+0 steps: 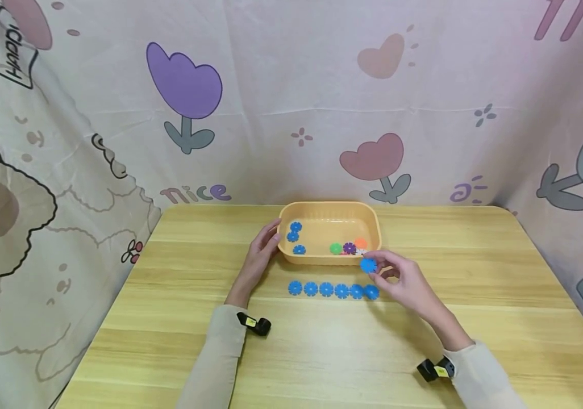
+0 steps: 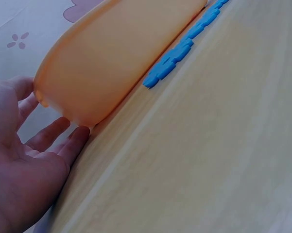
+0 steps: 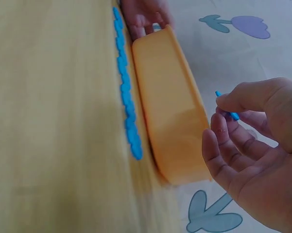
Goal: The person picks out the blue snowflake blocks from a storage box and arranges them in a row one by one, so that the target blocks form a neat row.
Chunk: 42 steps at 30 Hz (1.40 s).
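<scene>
Pinching one blue disc (image 1: pixel 367 266) in the right hand (image 1: pixel 406 281), by the near right corner of the orange basket (image 1: pixel 322 261)

Right grip: grasping the disc between thumb and fingertips; light edge pressure should do, a thin notched piece could twist out if squeezed. Left grip: left hand (image 1: pixel 261 255) loose-fingered against the basket's left end, no clamp visible; gentle bracing is enough, a shove could nudge the row. Row of six blue discs (image 1: pixel 326 289) lies flat on the surface (image 1: pixel 317 352) just in front; can't tell if neighbours interlock. Best to move the held disc clear of the rim and not sweep across the row. Inside the basket: three blue discs (image 1: pixel 299 250) left, mixed-colour discs (image 1: pixel 349 248) right
</scene>
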Motion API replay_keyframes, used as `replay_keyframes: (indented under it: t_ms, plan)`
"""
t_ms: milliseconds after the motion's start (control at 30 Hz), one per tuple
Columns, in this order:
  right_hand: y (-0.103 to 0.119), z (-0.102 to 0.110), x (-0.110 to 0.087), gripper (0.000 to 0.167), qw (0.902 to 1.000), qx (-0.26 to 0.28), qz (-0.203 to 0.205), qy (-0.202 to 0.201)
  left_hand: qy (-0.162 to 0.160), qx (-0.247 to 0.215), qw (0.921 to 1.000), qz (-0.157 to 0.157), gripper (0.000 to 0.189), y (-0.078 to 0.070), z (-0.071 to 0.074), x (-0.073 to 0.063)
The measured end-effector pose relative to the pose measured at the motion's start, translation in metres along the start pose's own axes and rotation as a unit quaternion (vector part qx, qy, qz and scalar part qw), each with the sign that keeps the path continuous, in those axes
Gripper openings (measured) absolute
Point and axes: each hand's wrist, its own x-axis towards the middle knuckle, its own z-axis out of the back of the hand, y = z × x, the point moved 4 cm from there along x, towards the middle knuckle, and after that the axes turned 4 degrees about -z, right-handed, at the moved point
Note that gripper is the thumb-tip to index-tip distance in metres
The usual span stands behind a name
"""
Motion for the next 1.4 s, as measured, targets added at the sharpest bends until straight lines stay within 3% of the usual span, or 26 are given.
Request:
replay_keyframes:
  t_ms: [267, 500, 900, 1200, 1400]
  plan:
    - [-0.012, 0.007, -0.013, 0.041, 0.9997, -0.012, -0.019, -0.007, 0.008, 0.003, 0.9999, -0.007, 0.046, 0.000, -0.001, 0.004]
    - [-0.023, 0.013, -0.023, 0.040, 0.9994, -0.032, -0.010, -0.007, 0.007, 0.009, 0.9999, -0.003, 0.045, -0.003, -0.004, 0.007]
    - [-0.041, 0.014, -0.030, 0.036, 0.9949, -0.051, -0.072, 0.051, 0.003, 0.013, 0.9999, -0.002, 0.043, -0.001, -0.001, 0.007]
    - [-0.042, 0.015, -0.033, 0.034, 0.9908, -0.097, -0.070, 0.063, 0.004, 0.008, 1.0000, 0.002, 0.044, -0.006, -0.001, 0.002]
    - [-0.041, 0.015, -0.035, 0.032, 0.9885, -0.115, -0.065, 0.074, 0.001, 0.013, 0.9999, 0.006, 0.045, -0.001, 0.000, 0.001]
